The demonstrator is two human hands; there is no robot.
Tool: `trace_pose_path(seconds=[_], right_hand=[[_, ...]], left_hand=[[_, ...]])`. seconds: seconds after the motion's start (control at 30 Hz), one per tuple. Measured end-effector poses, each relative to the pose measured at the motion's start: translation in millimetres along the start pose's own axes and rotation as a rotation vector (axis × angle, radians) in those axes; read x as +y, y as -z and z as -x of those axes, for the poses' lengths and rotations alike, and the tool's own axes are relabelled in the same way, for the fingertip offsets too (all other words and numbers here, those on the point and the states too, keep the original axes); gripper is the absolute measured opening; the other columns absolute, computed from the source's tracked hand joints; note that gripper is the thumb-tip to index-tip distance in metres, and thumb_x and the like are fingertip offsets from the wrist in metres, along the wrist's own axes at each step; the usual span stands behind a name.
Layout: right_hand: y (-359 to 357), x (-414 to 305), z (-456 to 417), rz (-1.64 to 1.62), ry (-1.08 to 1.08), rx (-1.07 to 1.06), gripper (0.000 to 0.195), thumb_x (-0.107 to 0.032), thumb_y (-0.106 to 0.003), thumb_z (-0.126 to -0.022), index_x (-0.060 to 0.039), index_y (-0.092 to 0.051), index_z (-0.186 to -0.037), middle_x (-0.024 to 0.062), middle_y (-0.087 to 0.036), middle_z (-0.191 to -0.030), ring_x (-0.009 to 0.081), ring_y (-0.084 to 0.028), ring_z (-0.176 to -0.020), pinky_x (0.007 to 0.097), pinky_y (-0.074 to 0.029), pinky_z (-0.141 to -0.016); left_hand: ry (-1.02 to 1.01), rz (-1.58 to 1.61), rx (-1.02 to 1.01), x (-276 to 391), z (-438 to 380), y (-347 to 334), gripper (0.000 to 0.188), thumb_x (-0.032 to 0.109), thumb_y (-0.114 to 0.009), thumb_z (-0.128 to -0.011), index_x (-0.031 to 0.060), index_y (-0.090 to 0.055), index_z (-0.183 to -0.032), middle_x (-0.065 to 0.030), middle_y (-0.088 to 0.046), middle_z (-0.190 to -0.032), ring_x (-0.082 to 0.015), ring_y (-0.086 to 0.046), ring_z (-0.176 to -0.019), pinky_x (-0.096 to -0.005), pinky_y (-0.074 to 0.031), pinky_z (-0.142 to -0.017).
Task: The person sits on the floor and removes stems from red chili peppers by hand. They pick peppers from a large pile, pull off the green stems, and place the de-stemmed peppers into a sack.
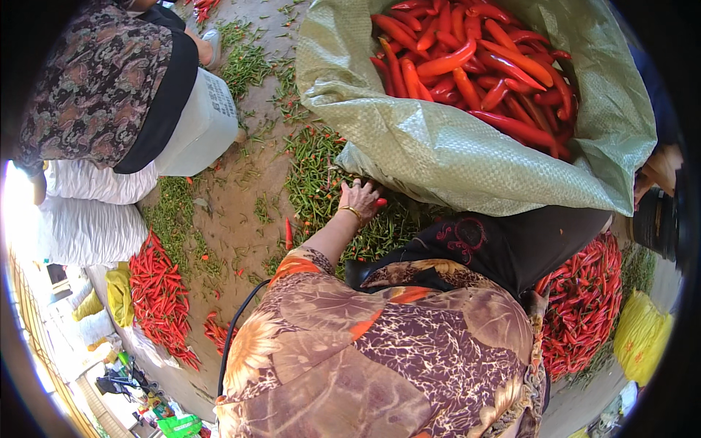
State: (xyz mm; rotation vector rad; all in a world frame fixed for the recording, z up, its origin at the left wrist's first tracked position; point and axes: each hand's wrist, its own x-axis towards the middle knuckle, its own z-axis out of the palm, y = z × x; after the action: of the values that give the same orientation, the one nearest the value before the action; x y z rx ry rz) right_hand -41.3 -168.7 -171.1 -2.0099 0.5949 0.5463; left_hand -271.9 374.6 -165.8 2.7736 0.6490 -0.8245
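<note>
My left hand [360,198], with a gold bracelet at the wrist and a ring, reaches down to a heap of green chili stems [312,180]. Its back faces up and its fingertips are close to the lower edge of a pale green woven sack [438,148]. A red chili pepper [381,202] shows at the hand's inner side; whether the hand grips it is hidden. The sack's mouth gapes, showing many large red chili peppers [465,60]. Another red chili [288,234] lies on the ground left of my forearm. My right hand is out of view.
Upper left, a person in a patterned top [98,93] sits on a whitish plastic container [200,126] beside white sacks [93,230]. Red chili heaps lie left [159,301] and right [583,306]. At the right edge are another person's hand [660,167], a black bucket [654,222] and a yellow bag [641,336].
</note>
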Motion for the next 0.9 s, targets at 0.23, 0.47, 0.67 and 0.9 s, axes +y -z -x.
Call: trace_pose_path(seconds=[0.23, 0.47, 0.67, 0.9], right_hand=[[-0.4, 3.4, -2.3, -0.204, -0.056, -0.103, 0.070, 0.002, -0.050, -0.067, -0.0121, -0.031, -0.133, 0.0088, -0.055, -0.077, 0.0192, -0.049, -0.052, 0.0314, -0.042, -0.047], [-1.8, 2.9, 5.6, -0.051, -0.019, -0.071, 0.072, 0.009, -0.050, -0.067, -0.0183, -0.033, -0.131, 0.0099, -0.058, -0.085, 0.0235, -0.056, -0.060, 0.0342, -0.047, -0.050], [3.6, 12.3, 0.2, 0.181, 0.079, -0.049, 0.070, 0.011, -0.051, -0.066, -0.0158, -0.035, -0.129, 0.0095, -0.060, -0.091, 0.0228, -0.058, -0.065, 0.0321, -0.048, -0.053], [3.2, 9.2, 9.6, 0.016, 0.007, -0.016, 0.070, 0.003, -0.051, -0.066, -0.0134, -0.035, -0.132, 0.0106, -0.059, -0.086, 0.0201, -0.055, -0.059, 0.0314, -0.045, -0.049]], left_hand=[[-0.026, -0.115, 0.035, -23.1, 4.7, -6.2, 0.042, 0.035, -0.050, -0.083, 0.0259, -0.045, -0.123, -0.0027, -0.047, -0.121, -0.0285, -0.048, -0.106, -0.0515, -0.035, -0.084], [-0.029, -0.169, -0.008, -40.2, 7.7, -6.4, 0.050, 0.026, -0.052, -0.079, 0.0262, -0.040, -0.128, -0.0029, -0.048, -0.121, -0.0277, -0.049, -0.107, -0.0458, -0.038, -0.081], [0.041, -0.136, -0.096, -49.0, 9.5, -5.5, 0.040, 0.028, -0.051, -0.082, 0.0236, -0.045, -0.121, -0.0041, -0.051, -0.118, -0.0290, -0.050, -0.107, -0.0494, -0.036, -0.085], [0.794, -0.348, -0.667, -153.4, 40.9, 33.8, 0.060, 0.039, -0.054, -0.084, 0.0223, -0.031, -0.136, -0.0075, -0.024, -0.144, -0.0290, -0.040, -0.123, -0.0632, -0.029, -0.095]])
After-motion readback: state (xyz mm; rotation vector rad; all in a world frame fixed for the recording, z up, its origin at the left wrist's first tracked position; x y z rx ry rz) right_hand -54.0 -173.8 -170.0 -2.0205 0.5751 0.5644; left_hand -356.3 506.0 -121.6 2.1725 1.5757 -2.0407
